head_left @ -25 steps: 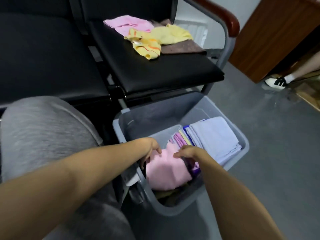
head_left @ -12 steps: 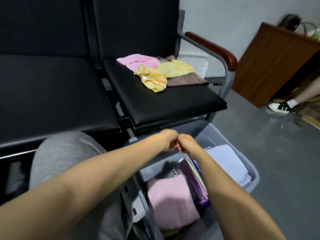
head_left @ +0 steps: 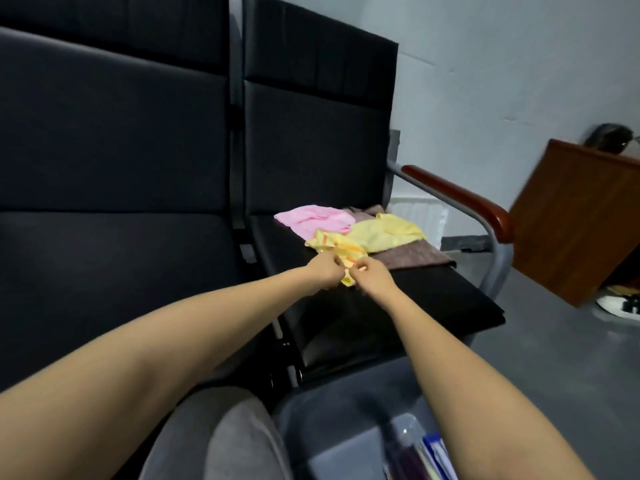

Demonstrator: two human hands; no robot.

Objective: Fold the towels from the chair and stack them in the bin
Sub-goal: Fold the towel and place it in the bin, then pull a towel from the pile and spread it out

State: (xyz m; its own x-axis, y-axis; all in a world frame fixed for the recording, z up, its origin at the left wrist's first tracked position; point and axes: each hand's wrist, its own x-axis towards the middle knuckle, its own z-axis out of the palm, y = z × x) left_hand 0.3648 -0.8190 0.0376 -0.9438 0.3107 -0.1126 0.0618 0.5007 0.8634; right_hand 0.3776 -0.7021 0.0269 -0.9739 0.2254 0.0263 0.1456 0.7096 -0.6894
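Nearest, under the left forearm, a knee in grey fabric (head_left: 214, 441) fills the bottom of the view. Just to its right, beneath the right forearm, stands the grey bin (head_left: 332, 414). The edges of folded towels (head_left: 427, 453) show inside it, partly hidden by that forearm.

Both bare arms reach forward over the front of the black chair seat (head_left: 398, 306). The left hand (head_left: 323, 271) and the right hand (head_left: 374, 277) sit close together, almost touching. Each has its fingers curled and pinches the near edge of the yellow striped towel (head_left: 343, 249), which lies crumpled on the seat and bunches up between them.

Just beyond the hands, the striped towel overlaps a plain yellow towel (head_left: 384, 230). A brown towel (head_left: 419, 259) lies flat under it, stretching past the right hand's side. Farther back, beyond the left hand, a pink towel (head_left: 313, 218) lies loosely spread against the heap. All four are unfolded on the seat.

Out past the right hand a red-brown armrest (head_left: 460, 199) on a grey metal tube bounds the chair. Beyond it stands a wooden cabinet (head_left: 571, 220), with a white shoe (head_left: 620, 304) on the grey floor at its foot.
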